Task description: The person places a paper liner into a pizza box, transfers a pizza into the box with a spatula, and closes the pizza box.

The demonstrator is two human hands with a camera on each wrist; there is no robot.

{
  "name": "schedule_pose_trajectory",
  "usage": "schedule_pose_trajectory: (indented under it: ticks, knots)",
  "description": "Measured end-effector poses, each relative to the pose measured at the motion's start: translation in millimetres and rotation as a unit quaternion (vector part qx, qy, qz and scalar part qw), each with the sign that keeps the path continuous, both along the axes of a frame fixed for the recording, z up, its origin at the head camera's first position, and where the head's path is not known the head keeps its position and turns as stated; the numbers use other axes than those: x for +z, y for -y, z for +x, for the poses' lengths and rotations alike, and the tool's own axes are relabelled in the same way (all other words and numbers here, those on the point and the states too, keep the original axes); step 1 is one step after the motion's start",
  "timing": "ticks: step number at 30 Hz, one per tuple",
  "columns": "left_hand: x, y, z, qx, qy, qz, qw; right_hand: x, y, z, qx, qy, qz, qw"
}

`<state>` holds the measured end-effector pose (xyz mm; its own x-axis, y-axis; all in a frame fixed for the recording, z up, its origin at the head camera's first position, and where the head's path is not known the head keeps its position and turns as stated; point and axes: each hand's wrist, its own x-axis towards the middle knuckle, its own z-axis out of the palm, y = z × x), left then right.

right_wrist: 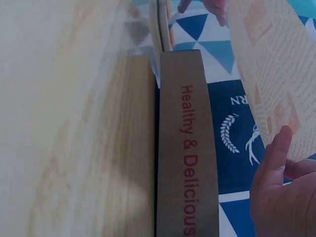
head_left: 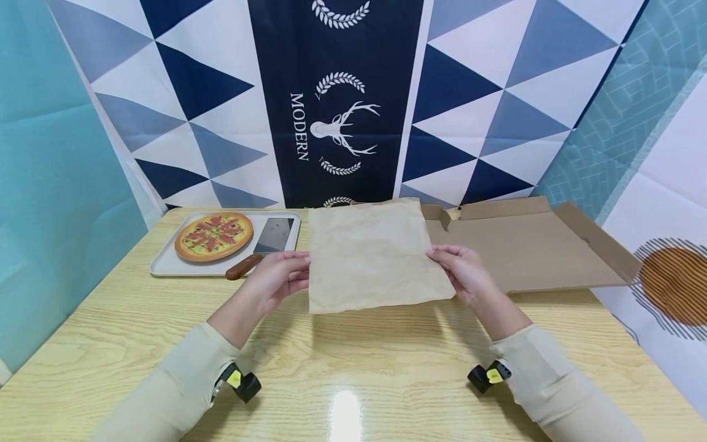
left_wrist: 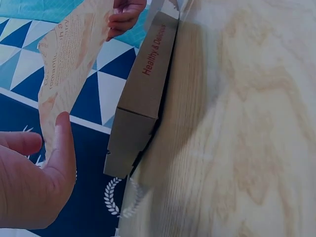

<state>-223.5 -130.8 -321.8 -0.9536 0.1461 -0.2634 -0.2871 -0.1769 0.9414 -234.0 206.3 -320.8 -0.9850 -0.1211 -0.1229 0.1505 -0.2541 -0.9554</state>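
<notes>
A sheet of thin tan food-wrapping paper (head_left: pixel 375 258) is held up above the table, stretched between both hands. My left hand (head_left: pixel 282 276) pinches its left edge, and my right hand (head_left: pixel 458 267) pinches the right edge. Print shows on the sheet's underside in both wrist views, where the paper (left_wrist: pixel 69 54) hangs slightly wavy. Behind the paper stands an opened cardboard pizza box (head_left: pixel 530 245), partly hidden by the sheet. Red lettering reading "Healthy & Delicious" runs along the box's front side (right_wrist: pixel 187 148).
At the back left a white tray (head_left: pixel 166 265) carries a pizza (head_left: pixel 214 236) and a cake server (head_left: pixel 273 236) with a brown handle, which sticks out over the tray's front edge. The wooden table (head_left: pixel 353 362) meets a patterned cloth backdrop (head_left: pixel 353 55).
</notes>
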Motion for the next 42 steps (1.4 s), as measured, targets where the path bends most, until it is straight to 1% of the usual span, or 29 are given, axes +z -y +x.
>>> schedule_pose_trajectory:
  ticks: [3,12,19,24,29,35,38,42]
  knots:
    - [0.0,-4,-4.4,-0.001,-0.005,0.005,1.0,1.8,-4,-0.7,-0.008,-0.001,-0.004,1.0]
    - [-2.6,-12,-16.6,-0.022,-0.017,-0.027,0.9993,4.1,-16,-1.9,-0.029,0.012,-0.029,0.999]
    - [-5.8,-18,-19.9,-0.058,-0.032,-0.057,0.9962,5.3,-24,-3.7,-0.035,0.025,-0.044,0.998]
    - [-10.0,-22,-22.6,-0.074,-0.034,-0.056,0.995,7.2,-29,-4.6,-0.044,0.017,-0.036,0.998]
    - [-14.1,-24,-26.5,-0.088,-0.025,-0.047,0.9947,9.1,-35,-5.3,-0.058,0.012,-0.021,0.998]
    - [-15.6,-28,-31.1,-0.13,-0.006,-0.048,0.9904,10.8,-40,-6.5,-0.074,0.025,-0.011,0.997]
    - [-16.1,-31,-34.7,-0.149,-0.006,-0.044,0.9878,11.1,-42,-7.1,-0.078,0.031,-0.011,0.996]
    - [-17.0,-35,-40.7,-0.166,-0.009,-0.035,0.9855,11.0,-43,-8.0,-0.083,0.033,-0.012,0.996]
